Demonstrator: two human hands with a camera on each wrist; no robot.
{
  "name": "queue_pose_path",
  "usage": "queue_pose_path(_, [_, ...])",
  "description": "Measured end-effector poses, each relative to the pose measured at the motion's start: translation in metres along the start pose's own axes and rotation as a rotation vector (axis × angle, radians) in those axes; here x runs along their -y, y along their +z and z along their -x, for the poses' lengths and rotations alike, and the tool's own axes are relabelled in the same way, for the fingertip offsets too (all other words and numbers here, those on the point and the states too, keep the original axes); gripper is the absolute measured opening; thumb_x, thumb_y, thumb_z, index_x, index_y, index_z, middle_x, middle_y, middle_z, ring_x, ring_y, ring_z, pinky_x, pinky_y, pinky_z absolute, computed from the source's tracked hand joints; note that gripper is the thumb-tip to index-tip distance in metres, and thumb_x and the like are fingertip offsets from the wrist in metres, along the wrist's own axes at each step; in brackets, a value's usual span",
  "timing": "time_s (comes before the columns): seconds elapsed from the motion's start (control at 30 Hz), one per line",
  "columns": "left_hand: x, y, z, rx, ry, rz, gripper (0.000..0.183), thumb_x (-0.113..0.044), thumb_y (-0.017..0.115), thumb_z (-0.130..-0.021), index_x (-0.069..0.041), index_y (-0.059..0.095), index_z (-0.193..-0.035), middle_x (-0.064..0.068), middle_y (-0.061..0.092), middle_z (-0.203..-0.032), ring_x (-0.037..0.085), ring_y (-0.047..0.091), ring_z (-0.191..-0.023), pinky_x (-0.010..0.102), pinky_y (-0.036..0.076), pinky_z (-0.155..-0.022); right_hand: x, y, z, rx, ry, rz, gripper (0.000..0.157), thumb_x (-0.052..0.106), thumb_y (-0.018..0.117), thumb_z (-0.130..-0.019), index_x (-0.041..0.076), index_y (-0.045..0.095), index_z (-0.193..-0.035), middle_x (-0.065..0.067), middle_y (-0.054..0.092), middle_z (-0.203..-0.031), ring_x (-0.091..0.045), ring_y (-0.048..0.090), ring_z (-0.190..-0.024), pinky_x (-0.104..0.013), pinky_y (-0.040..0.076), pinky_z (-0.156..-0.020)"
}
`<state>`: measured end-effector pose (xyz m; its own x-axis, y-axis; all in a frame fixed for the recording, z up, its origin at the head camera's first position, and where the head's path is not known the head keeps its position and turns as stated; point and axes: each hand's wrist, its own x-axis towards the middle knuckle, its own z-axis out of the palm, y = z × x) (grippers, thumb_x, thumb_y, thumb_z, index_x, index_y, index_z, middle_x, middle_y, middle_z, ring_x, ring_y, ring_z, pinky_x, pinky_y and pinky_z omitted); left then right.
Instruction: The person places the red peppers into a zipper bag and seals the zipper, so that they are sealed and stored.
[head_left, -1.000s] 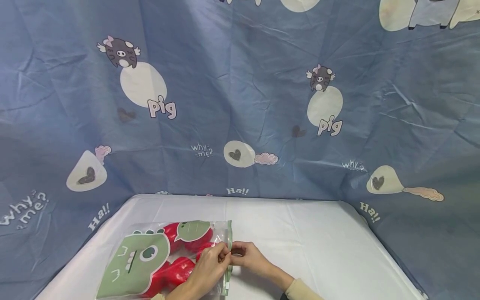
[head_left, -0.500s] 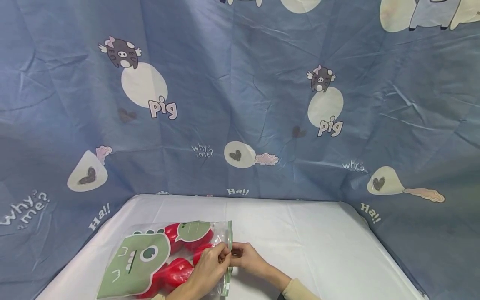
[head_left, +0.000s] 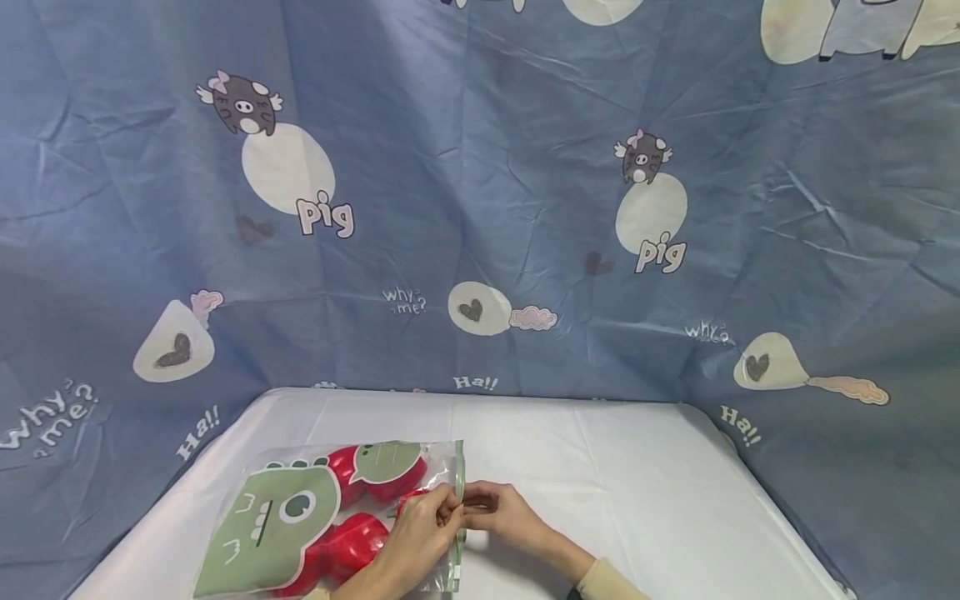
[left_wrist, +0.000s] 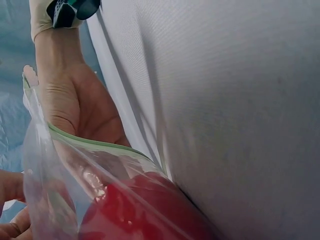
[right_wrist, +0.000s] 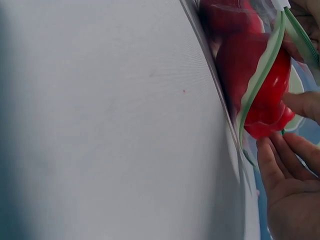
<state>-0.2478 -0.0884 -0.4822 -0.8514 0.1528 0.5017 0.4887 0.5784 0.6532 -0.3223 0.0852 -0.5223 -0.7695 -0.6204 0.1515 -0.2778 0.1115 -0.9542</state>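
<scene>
A clear zip bag (head_left: 262, 517) with a green dinosaur print lies on the table, its green-edged mouth facing right. Several red bell peppers (head_left: 358, 542) fill it; one pepper (right_wrist: 272, 85) sits near the parted mouth. My left hand (head_left: 420, 529) reaches over the bag and pinches the upper edge of its mouth. The right hand (head_left: 510, 517) is at the mouth, thumb and fingers apart; through the plastic in the left wrist view, its fingers (left_wrist: 90, 182) lie just inside, close to a pepper. Whether they touch it is hard to tell. A white slider (right_wrist: 281, 4) shows on the zip.
A white cloth covers the table (head_left: 637, 483), which extends right of the bag and behind it. Behind the table hangs a blue curtain (head_left: 420, 208) with pig prints. The table's right edge (head_left: 795, 525) shows at lower right.
The pepper nearest the mouth, partly under my left hand, has shifted and shows less red, with a green stem now visible. The right hand has shifted slightly; the left holds its place.
</scene>
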Motion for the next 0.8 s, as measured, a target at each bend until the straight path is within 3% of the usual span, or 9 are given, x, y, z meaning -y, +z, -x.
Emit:
queue_pose_path(0.37, [-0.003,-0.001,0.000,-0.007,-0.006,-0.017,0.014,-0.010,0.065,-0.084,-0.019,0.059,-0.077,-0.016,0.053,-0.061,-0.007,0.046,-0.058,0.016,0.041,-0.053,-0.002,-0.010,0.007,-0.116,-0.035,0.021,0.032,0.006,0.059,-0.092,-0.007,0.058,-0.122,-0.027,0.064,-0.116,-0.038,0.065,-0.106,-0.017,0.050,-0.085])
queue_pose_path(0.6, [-0.005,-0.010,0.008,-0.060,0.058,-0.044,0.015,-0.007,0.069,-0.081,-0.018,0.060,-0.078,-0.017,0.050,-0.062,-0.007,0.043,-0.059,0.015,0.039,-0.053,0.001,-0.003,0.012,-0.166,0.046,-0.030,0.029,0.011,0.057,-0.095,-0.009,0.060,-0.116,-0.028,0.065,-0.108,-0.034,0.068,-0.094,-0.029,0.056,-0.078])
queue_pose_path(0.7, [-0.007,-0.018,0.015,-0.011,0.090,-0.109,0.012,-0.011,0.074,-0.079,-0.016,0.063,-0.083,-0.013,0.053,-0.068,-0.005,0.046,-0.061,0.014,0.044,-0.055,0.006,0.001,0.014,-0.198,0.084,-0.022,0.031,0.019,0.055,-0.097,-0.008,0.061,-0.111,-0.025,0.067,-0.100,-0.026,0.069,-0.082,-0.031,0.057,-0.069])
queue_pose_path(0.8, [-0.008,-0.025,0.022,0.086,0.129,-0.213,0.019,-0.024,0.077,-0.079,-0.014,0.066,-0.091,-0.005,0.062,-0.080,0.001,0.056,-0.068,0.019,0.053,-0.062,0.013,0.003,0.017,-0.201,0.124,-0.024,0.038,0.026,0.051,-0.099,-0.010,0.061,-0.108,-0.023,0.068,-0.094,-0.021,0.069,-0.073,-0.031,0.057,-0.063])
